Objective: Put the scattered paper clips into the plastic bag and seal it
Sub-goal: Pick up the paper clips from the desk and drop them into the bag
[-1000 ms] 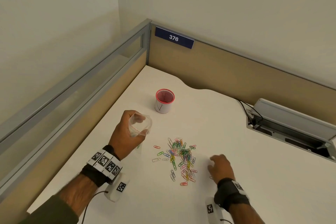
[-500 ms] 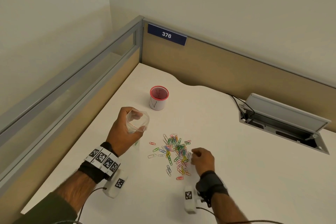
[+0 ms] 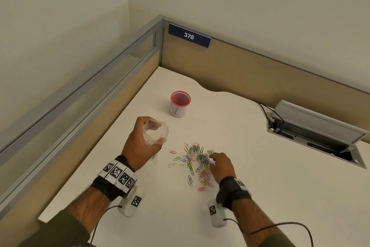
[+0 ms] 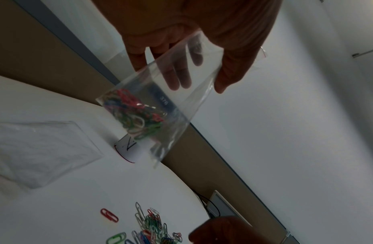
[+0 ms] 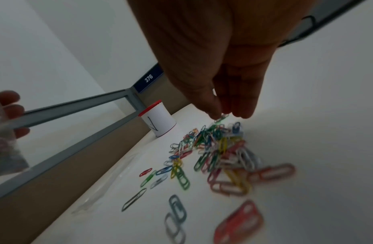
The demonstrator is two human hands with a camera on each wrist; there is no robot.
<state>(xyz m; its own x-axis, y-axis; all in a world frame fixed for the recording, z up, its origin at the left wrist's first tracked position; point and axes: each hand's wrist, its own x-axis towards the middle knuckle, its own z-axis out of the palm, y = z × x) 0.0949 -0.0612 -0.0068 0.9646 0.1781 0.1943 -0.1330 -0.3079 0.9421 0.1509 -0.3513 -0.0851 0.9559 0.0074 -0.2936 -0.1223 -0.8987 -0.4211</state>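
- My left hand [image 3: 140, 146] holds the clear zip bag [image 4: 160, 99] aloft by its mouth, some clips already sunk in its bottom corner.
- My right hand [image 3: 221, 164] pinches a green clip [image 5: 221, 117] at the far edge of the coloured paper clips [image 3: 197, 161] heaped on the white desk [image 3: 260, 176].
- Clips look light, slick and tangle-prone; I'd pinch small clusters.
- The bag is floppy: grip the rim.
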